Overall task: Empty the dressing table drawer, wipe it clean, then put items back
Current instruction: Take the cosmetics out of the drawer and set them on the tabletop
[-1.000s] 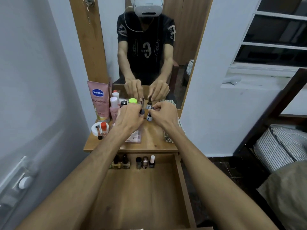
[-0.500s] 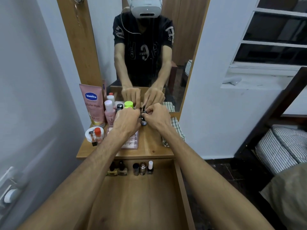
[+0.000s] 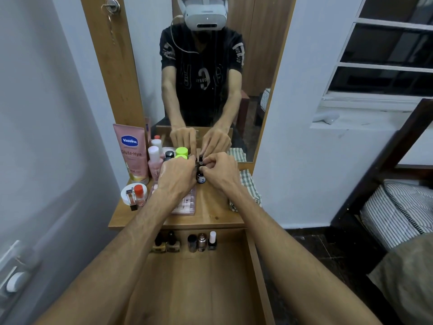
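Wooden drawer (image 3: 254, 266) open, five bottles (image 3: 192, 242) against back edge

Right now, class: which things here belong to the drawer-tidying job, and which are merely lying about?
Job: open drawer; row of small bottles inside it; small dark bottle between left hand and right hand; Vaseline tube; checked cloth.

Lying about: striped bedding; window.

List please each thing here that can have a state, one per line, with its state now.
drawer: pulled open, five small bottles upright along its back
left hand: fingers curled at a small dark bottle on the tabletop
right hand: fingers pinch the bottle's top
Vaseline tube: upright on its cap
checked cloth: lying crumpled by the mirror
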`<state>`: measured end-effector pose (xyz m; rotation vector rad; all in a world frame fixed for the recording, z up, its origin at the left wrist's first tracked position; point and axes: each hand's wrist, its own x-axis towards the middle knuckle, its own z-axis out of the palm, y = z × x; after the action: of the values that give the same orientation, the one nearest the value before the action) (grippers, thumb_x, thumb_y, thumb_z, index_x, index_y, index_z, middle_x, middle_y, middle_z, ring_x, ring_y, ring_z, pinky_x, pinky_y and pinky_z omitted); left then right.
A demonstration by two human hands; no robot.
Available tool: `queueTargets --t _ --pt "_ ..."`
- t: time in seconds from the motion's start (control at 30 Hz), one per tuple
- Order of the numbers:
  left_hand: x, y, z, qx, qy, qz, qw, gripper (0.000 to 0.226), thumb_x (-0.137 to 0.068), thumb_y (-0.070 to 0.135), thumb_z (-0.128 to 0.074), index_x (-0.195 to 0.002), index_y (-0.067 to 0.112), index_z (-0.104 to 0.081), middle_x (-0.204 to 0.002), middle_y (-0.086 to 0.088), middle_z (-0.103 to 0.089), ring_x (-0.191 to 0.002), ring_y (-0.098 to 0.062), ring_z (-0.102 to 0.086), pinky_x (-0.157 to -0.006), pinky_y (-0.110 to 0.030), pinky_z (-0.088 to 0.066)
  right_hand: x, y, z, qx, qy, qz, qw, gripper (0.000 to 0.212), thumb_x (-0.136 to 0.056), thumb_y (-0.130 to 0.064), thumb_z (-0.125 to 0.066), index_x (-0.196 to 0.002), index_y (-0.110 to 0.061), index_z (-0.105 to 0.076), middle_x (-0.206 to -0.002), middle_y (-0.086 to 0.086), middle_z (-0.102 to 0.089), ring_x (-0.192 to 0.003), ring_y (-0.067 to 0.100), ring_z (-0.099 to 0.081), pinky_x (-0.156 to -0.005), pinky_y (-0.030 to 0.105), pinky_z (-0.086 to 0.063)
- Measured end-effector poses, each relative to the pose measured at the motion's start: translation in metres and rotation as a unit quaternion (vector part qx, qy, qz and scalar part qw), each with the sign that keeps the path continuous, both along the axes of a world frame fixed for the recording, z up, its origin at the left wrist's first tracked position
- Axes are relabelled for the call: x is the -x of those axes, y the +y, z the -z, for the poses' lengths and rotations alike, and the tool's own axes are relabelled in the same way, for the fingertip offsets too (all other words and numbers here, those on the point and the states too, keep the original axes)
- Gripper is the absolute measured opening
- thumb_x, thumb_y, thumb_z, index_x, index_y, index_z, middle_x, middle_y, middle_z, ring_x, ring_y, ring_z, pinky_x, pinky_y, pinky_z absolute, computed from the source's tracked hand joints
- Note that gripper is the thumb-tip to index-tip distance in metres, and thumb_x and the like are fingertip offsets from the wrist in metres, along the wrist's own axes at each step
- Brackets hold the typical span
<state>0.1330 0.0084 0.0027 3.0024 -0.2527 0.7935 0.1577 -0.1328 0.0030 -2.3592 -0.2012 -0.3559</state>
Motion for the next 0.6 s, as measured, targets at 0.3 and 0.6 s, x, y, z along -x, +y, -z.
queueTargets --t 0.3,0.6 --pt "0.037 0.007 0.000 0.103 -0.077 0.080 0.989 0.013 -0.091 0.022 -0.062 -0.099 0.014 -0.069 -0.067 -0.003 -0.068 -0.064 -0.027 -0.066 -0.052 -0.034 -0.047 0.031 -0.012 0.002 -0.039 -0.035 0.020 0.998 0.020 -0.075 -0.023 -0.066 -0.087 -0.026 -0.082 -0.076 -0.014 -0.075 -0.074 0.002 -0.069 -0.072 0.031 -0.060" --pt "0.123 0.014 0.059 0.161 -0.029 0.194 0.967 0.009 -0.084 0.024 -0.059 -0.085 0.018 -0.066 -0.057 0.007 -0.063 -0.046 -0.011 -0.056 -0.048 -0.023 -0.046 0.129 -0.031 0.042 -0.060 -0.003 0.015 0.998 0.008 -0.081 -0.028 -0.070 -0.082 -0.027 -0.078 -0.067 -0.015 -0.069 -0.066 -0.003 -0.064 -0.062 0.013 -0.050"
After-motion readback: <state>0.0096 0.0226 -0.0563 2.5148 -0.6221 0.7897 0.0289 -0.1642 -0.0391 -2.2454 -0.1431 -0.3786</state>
